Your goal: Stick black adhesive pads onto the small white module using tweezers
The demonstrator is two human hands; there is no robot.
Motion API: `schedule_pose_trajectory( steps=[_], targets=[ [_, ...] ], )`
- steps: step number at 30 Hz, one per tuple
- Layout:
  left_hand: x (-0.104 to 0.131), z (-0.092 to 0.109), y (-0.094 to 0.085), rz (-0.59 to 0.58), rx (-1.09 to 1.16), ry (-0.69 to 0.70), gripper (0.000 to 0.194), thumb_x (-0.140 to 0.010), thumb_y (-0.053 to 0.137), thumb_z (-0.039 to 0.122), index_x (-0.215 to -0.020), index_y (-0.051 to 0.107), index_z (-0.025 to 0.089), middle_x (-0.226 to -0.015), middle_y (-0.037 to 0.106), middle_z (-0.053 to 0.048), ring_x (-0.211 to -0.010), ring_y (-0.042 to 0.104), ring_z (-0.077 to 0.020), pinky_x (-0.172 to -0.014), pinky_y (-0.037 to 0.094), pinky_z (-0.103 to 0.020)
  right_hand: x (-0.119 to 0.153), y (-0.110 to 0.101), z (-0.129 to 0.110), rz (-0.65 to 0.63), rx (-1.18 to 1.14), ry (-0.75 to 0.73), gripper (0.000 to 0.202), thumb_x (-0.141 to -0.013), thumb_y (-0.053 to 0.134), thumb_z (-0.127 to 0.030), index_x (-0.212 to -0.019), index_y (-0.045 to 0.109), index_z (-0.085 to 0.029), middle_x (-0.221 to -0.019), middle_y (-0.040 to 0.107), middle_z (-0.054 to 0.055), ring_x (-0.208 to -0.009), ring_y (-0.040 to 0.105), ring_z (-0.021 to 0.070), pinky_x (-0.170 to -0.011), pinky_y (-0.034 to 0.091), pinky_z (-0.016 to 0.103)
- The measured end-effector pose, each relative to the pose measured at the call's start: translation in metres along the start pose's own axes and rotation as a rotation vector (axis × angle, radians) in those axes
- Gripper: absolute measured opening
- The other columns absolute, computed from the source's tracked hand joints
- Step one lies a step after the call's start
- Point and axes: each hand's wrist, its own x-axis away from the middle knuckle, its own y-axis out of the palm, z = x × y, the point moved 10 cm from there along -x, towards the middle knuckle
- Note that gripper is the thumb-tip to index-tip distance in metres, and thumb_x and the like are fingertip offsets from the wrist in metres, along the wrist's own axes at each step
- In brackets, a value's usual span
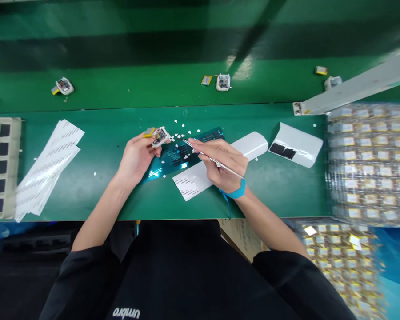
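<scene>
In the head view, my left hand (135, 157) holds a small white device (160, 137) with its circuit board showing and a yellow-edged battery (149, 132) beside it. Thin metal tweezers (216, 162) are gripped in my right hand (224, 163), their tips just right of the device. Small white stickers lie scattered on the green table (100, 146) around the tips. Beneath both hands is a shiny blue-green film (173, 158) with dark strips. A white label sheet (193, 180) passes under my right hand.
Printed white strips (50, 164) and a beige tray (18, 169) lie left. A white sheet with black strips (296, 144), clear trays of batteries (373, 162) and a pale slanted bar (356, 84) are right. Similar devices (223, 82) sit on the green surface behind.
</scene>
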Motion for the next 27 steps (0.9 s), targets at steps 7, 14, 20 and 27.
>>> schedule_pose_trajectory(
  steps=[7, 14, 20, 27],
  targets=[
    [0.013, -0.004, 0.015, -0.149, 0.042, -0.062, 0.028, -0.074, 0.080, 0.022, -0.102, 0.085, 0.024, -0.097, 0.082, -0.008, -0.070, 0.064, -0.0151, -0.061, 0.054, -0.030, -0.001, 0.001, -0.008, -0.042, 0.057, -0.060, 0.055, -0.099, 0.066, -0.010, -0.149, 0.061, -0.034, -0.131, 0.078, 0.003, -0.105, 0.079, 0.0209, -0.081, 0.070, 0.037],
    [0.018, -0.006, 0.020, -0.148, 0.038, -0.027, 0.022, -0.074, 0.087, 0.029, -0.096, 0.086, 0.026, -0.110, 0.081, -0.007, -0.082, 0.069, -0.0164, -0.061, 0.054, -0.027, 0.004, 0.006, -0.020, -0.109, 0.136, -0.185, 0.054, -0.102, 0.065, -0.018, -0.154, 0.055, -0.031, -0.127, 0.080, 0.003, -0.097, 0.080, 0.0193, -0.074, 0.069, 0.034],
    [0.018, -0.007, 0.010, -0.086, -0.034, 0.012, 0.035, -0.073, 0.091, 0.030, -0.107, 0.082, 0.026, -0.087, 0.077, -0.002, -0.065, 0.062, -0.0113, -0.057, 0.054, -0.025, 0.004, 0.002, -0.015, -0.082, 0.110, -0.129, 0.057, -0.099, 0.070, -0.018, -0.153, 0.057, -0.034, -0.129, 0.079, 0.001, -0.095, 0.078, 0.0196, -0.078, 0.069, 0.035],
    [0.023, 0.003, -0.001, 0.041, -0.155, 0.123, 0.035, -0.077, 0.093, 0.039, -0.092, 0.066, 0.022, -0.085, 0.077, 0.000, -0.062, 0.071, -0.0130, -0.060, 0.061, -0.028, 0.006, 0.017, -0.019, -0.279, 0.155, -0.137, 0.061, -0.096, 0.074, -0.017, -0.152, 0.058, -0.036, -0.130, 0.078, -0.002, -0.094, 0.077, 0.0187, -0.077, 0.070, 0.033]
  ],
)
